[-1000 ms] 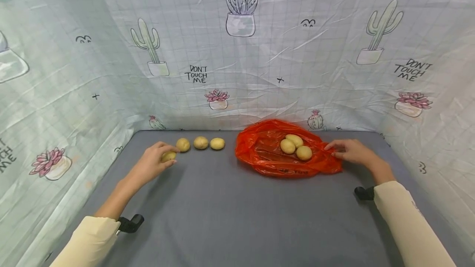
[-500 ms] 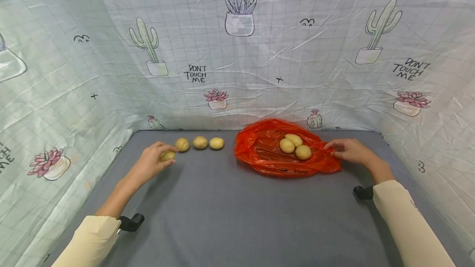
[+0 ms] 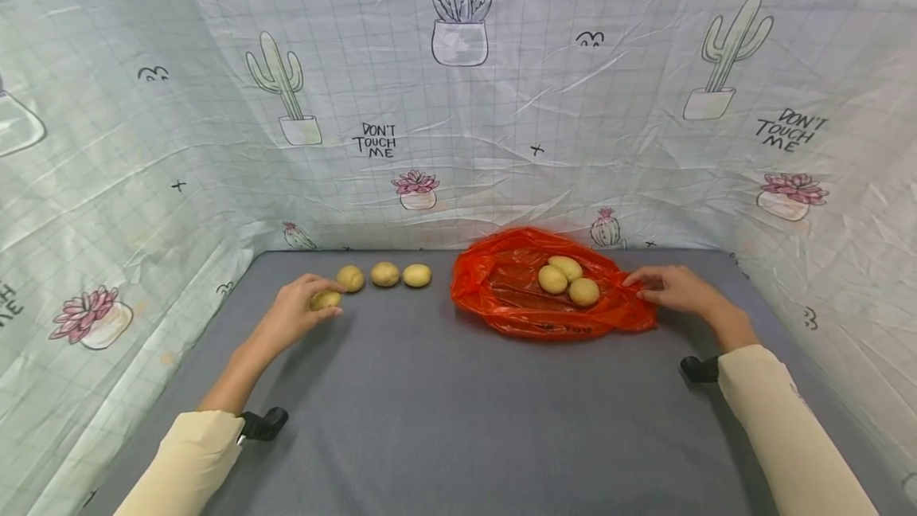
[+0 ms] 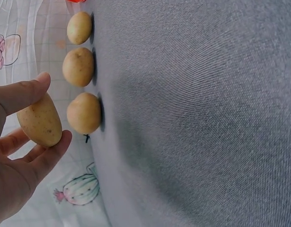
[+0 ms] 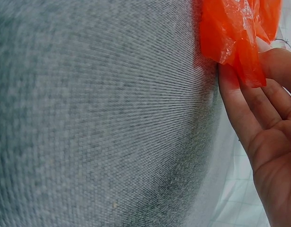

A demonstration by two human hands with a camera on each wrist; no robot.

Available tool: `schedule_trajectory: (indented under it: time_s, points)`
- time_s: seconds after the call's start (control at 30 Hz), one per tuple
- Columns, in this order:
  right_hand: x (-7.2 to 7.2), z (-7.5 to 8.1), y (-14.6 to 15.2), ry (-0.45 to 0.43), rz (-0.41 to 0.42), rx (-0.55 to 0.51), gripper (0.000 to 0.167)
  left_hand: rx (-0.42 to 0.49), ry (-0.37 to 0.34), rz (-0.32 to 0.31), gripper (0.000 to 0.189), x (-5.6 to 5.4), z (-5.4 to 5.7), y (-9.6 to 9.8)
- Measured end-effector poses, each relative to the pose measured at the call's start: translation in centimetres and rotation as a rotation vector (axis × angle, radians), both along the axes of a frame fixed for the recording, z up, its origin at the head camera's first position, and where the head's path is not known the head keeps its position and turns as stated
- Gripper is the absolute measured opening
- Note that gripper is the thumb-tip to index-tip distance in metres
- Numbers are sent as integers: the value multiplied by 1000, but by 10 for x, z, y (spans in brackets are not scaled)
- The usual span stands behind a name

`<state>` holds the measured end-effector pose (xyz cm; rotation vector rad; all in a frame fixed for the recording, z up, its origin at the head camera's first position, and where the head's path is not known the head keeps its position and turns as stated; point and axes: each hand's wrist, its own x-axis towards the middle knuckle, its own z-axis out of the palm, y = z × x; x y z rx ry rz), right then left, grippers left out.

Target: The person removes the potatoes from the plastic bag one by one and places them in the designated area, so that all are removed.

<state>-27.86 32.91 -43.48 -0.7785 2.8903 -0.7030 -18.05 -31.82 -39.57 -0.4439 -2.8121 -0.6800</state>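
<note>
My left hand [image 3: 292,310] holds a small yellow potato [image 4: 41,123] between thumb and fingertips, raised a little off the grey table at the left. Just past it, three more potatoes stand in a row: a left one [image 3: 350,278], a middle one [image 3: 385,274] and a right one [image 3: 417,275]. A red plastic bag [image 3: 516,323] lies spread flat at the back right, with three potatoes [image 3: 583,291] resting on it. At its right end, my right hand [image 3: 677,291] pinches the crumpled edge of the bag [image 5: 230,33] between thumb and fingers.
The grey tabletop [image 3: 458,412] stretches in front of both hands. A white cloth printed with potted cacti [image 3: 458,142] hangs behind the table and along both sides. Each wrist carries a black camera mount, such as the left mount [image 3: 265,424].
My left forearm has shifted slightly to the right, while the hand keeps its hold on the potato. The right hand stays on the bag's edge. The head view has tilted a little.
</note>
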Motion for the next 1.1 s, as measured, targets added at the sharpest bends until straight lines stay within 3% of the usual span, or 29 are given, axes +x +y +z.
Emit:
schedule_trajectory:
  time_s: [0.27, 1.1]
  points:
    - [-2, 9, -1, -1, -26, -1, 23, 4, 17, -23, 32, -11, -3, 3]
    - [1, 7, -5, -45, -38, 27, 24, 31, -64, -38, 35, -21, -14, -11]
